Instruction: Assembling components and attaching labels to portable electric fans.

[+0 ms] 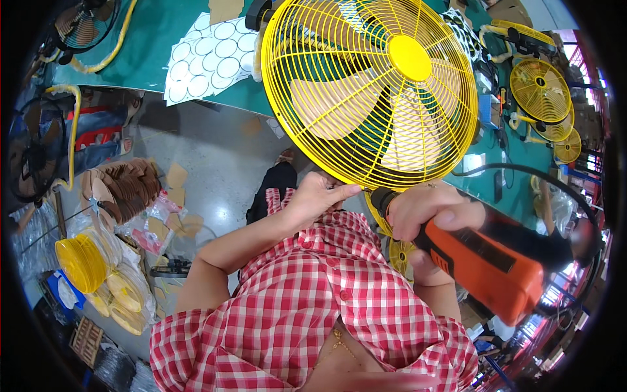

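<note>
A large round fan [410,57] with a yellow wire guard and pale blades stands tilted in front of me. At its near rim is my left hand [320,196], thumb and fingers closed together there; what they pinch is hidden. An orange and black power drill [490,271] points at the rim from the right. My right hand [428,268] is closed at the underside of the drill, partly covered by its body. Another hand [428,208] wraps the drill's front, with something dark behind its wrist; I cannot tell whose hand it is.
Behind the fan runs a green table [147,49] bearing sheets of round white stickers [215,55]. More yellow fans [541,91] stand at the right. A black cable [555,178] curves past the drill. Stacked yellow guards [81,263] and brown parts [124,189] occupy the left floor.
</note>
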Action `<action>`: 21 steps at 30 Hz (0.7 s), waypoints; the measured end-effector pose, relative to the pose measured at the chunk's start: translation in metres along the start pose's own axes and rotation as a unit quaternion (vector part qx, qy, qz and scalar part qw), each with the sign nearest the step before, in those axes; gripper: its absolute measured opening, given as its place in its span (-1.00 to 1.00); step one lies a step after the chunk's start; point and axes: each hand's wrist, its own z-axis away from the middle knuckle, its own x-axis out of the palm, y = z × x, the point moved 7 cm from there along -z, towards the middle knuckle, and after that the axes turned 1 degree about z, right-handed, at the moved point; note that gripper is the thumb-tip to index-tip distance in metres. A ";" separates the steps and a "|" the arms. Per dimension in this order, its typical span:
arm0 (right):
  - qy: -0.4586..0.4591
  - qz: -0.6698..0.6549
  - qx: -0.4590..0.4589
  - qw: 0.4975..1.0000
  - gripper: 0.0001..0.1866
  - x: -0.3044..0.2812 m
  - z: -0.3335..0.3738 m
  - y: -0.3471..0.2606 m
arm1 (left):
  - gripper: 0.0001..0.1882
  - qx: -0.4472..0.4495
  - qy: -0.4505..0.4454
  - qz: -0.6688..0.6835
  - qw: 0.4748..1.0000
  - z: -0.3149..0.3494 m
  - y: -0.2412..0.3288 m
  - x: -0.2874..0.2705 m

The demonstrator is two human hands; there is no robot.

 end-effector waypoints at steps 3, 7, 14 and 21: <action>0.013 -0.003 -0.003 1.000 -0.54 -0.003 0.000 0.007 | -0.80 0.002 0.018 -0.027 0.999 0.000 0.001 0.000; -0.011 -0.042 0.058 0.997 -0.67 0.003 -0.005 0.019 | -0.79 -0.001 0.017 -0.005 1.000 0.000 0.000 -0.002; -0.139 0.034 0.084 0.986 -0.63 0.016 -0.010 0.019 | -0.76 -0.030 -0.013 0.021 0.999 -0.003 -0.005 -0.007; 0.165 -0.192 -0.031 0.967 -0.36 -0.085 0.013 -0.041 | -0.68 -0.142 -0.097 -0.006 0.985 0.042 0.019 0.019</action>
